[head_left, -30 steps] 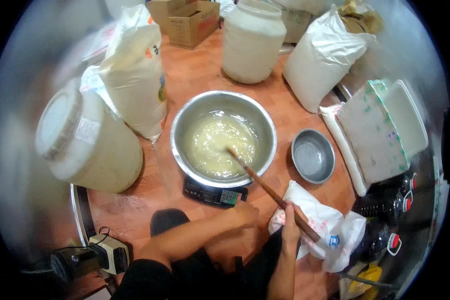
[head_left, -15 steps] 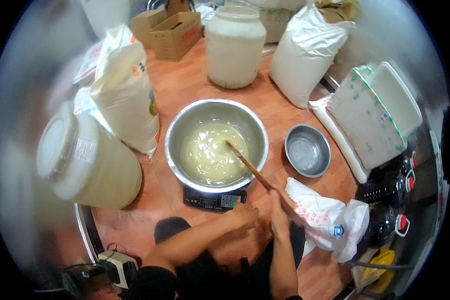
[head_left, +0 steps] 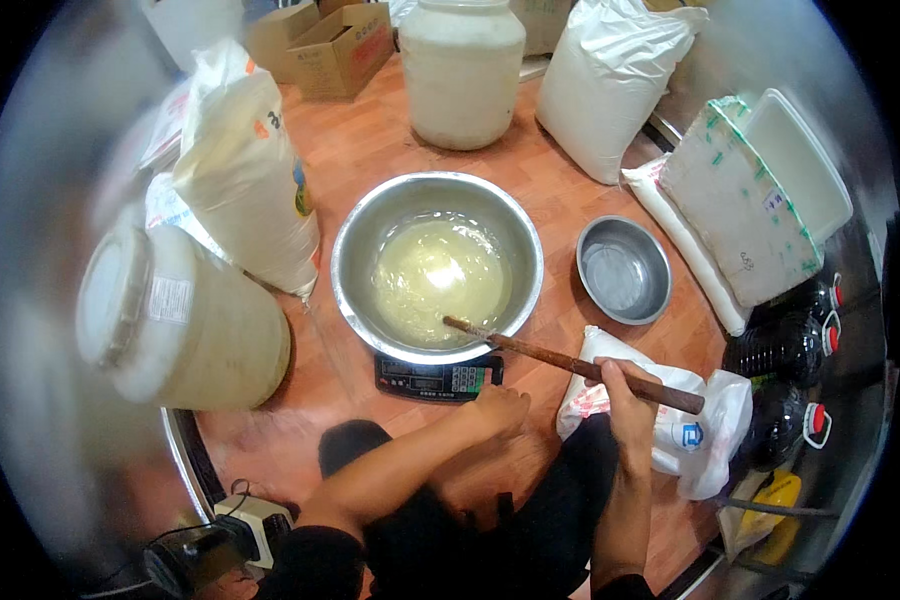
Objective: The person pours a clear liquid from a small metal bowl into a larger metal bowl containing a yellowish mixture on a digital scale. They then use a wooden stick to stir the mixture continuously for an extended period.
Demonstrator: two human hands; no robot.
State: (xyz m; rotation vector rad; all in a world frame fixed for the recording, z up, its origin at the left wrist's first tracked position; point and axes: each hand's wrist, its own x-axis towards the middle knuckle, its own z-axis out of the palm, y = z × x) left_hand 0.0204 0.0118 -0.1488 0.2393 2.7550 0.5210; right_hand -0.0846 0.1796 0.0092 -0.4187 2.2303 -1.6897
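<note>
My right hand (head_left: 625, 405) is closed around a brown wooden stick (head_left: 570, 362). The stick slants across the near right rim of a large steel basin (head_left: 342, 305), with its tip over the pale yellow-green liquid (head_left: 425, 275) inside. Whether the tip dips into the liquid, I cannot tell. Beneath the basin's near side shows a black digital scale (head_left: 425, 380) with a keypad. Beside the scale's near right corner is my left hand (head_left: 502, 412), its fingers curled in with nothing visible in them.
A smaller grey metal bowl (head_left: 625, 270) sits to the right, above a white plastic bag (head_left: 690, 425). White sacks (head_left: 240, 170), a lidded plastic drum (head_left: 210, 310) and another drum (head_left: 462, 80) surround the basin. Dark bottles with red caps (head_left: 780, 425) line the right side.
The stick has swung lower, its tip now nearer the basin's near rim. My right hand has moved to the right and outward with it. My left hand has shifted slightly right.
</note>
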